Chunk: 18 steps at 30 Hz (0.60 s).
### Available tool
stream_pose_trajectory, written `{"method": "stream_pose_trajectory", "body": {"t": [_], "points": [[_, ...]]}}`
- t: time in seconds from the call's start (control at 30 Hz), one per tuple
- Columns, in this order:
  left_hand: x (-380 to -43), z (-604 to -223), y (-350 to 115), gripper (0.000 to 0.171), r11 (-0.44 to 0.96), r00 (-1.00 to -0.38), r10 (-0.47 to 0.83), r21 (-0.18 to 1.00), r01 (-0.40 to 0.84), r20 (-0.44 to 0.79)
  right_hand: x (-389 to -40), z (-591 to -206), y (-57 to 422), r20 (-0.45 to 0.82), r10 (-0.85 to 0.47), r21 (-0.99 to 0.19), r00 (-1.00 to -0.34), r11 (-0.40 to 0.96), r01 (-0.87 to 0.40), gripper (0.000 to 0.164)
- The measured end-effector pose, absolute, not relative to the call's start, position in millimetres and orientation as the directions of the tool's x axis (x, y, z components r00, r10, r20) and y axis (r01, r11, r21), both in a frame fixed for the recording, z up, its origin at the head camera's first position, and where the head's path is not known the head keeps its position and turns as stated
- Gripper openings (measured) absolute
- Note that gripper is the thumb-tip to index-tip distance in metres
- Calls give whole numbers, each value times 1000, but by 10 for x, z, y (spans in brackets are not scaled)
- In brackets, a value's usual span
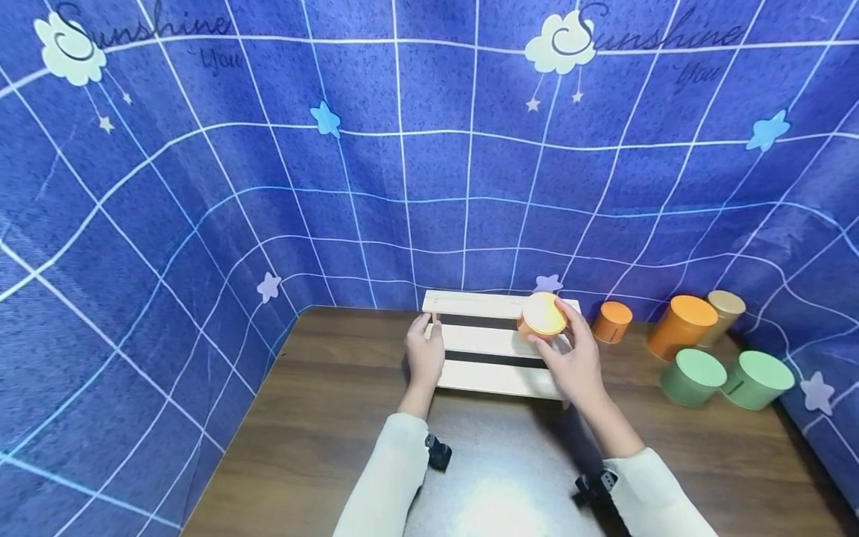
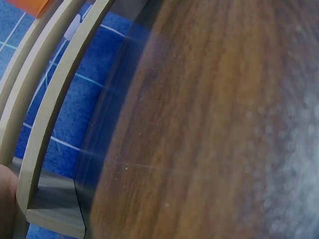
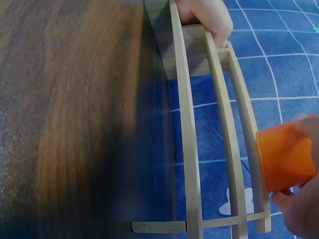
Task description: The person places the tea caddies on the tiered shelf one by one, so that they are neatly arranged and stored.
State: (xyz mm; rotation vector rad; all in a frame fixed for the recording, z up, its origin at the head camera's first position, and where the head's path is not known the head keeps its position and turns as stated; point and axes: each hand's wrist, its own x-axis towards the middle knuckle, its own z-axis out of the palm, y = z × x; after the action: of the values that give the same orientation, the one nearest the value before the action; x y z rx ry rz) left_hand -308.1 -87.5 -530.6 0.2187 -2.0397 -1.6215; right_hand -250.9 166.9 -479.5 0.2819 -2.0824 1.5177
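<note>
A pale wooden rack (image 1: 499,378) with three long slats, stepped like a small display stand, stands toward the back of the table. My left hand (image 1: 425,354) grips its left end; in the right wrist view, fingers (image 3: 212,20) curl over the side piece there. Between thumb and fingers, my right hand (image 1: 577,365) holds a short orange cylinder (image 1: 543,315) by its sides. The cylinder has a bright, light-coloured top and overlaps the right part of the rear slats in the head view. In the right wrist view its base lies right at the rearmost slat.
To the right of the rack stand a small orange cylinder (image 1: 612,322), a taller orange one (image 1: 681,328), a tan one (image 1: 725,307) and two green ones, the nearer (image 1: 693,378) beside the other (image 1: 758,380). A blue patterned curtain (image 1: 436,164) hangs behind the brown wooden table (image 1: 322,418).
</note>
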Motion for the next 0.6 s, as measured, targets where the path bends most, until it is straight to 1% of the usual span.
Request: {"method": "stream_pose_trajectory", "body": {"t": [0.13, 0.33, 0.47, 0.6], "points": [[-3096, -5298, -881, 36, 251, -854, -432, 948, 196, 291, -2543, -4784, 1636, 553, 101, -797, -827, 353, -490, 86], [-3096, -5298, -876, 36, 229, -858, -431, 954, 195, 279, -2573, -4764, 1571, 548, 89, -796, -832, 360, -486, 85], [-3099, -5312, -878, 35, 248, -855, -432, 949, 194, 288, -2584, -4741, 1505, 548, 74, -798, -833, 344, -494, 84], [-3102, -5331, -884, 35, 263, -852, -436, 947, 186, 289, -2617, -4707, 1422, 545, 47, -808, -837, 296, -509, 83]]}}
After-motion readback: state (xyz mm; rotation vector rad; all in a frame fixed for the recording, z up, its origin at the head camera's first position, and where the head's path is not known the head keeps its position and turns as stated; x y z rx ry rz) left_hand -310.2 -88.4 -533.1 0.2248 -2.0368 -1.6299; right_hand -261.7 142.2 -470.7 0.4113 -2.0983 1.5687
